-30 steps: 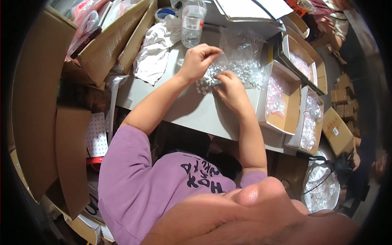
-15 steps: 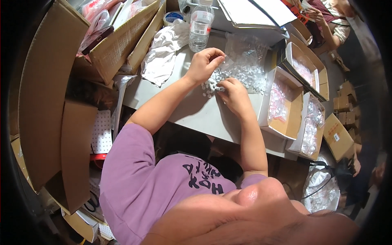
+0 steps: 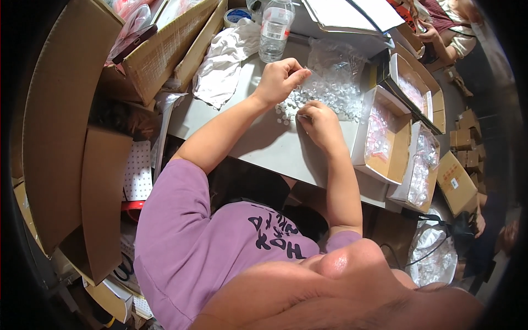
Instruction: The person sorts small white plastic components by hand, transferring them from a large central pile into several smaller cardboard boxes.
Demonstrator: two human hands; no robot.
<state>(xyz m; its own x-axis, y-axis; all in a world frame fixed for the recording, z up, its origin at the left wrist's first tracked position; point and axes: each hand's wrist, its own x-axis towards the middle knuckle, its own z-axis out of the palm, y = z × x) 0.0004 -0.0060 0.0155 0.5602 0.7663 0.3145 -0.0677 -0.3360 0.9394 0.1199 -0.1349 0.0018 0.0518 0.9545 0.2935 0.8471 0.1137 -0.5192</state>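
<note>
My left hand (image 3: 281, 81) is raised over the far side of the table, thumb and fingers pinched together. At its fingertips is something thin and see-through, too small to make out. My right hand (image 3: 322, 126) is lower and to the right, its fingers also pinched, at the near edge of a spread of small whitish pieces (image 3: 324, 97). Whatever those fingertips hold is hidden. Behind the pieces lies a clear plastic bag (image 3: 333, 58), with many of the pieces in or around its mouth.
A water bottle (image 3: 275, 33) and a crumpled white cloth (image 3: 223, 71) stand beyond my left arm. Open boxes of small bags, including a white-sided carton (image 3: 397, 151), line the table's right side. Tall cardboard (image 3: 63, 126) rises at left. Another person's hand (image 3: 428, 34) shows at upper right.
The view has shifted slightly. My right fingertips have drawn back a little toward me, from among the pieces to their near edge. The left hand stays pinched in about the same place.
</note>
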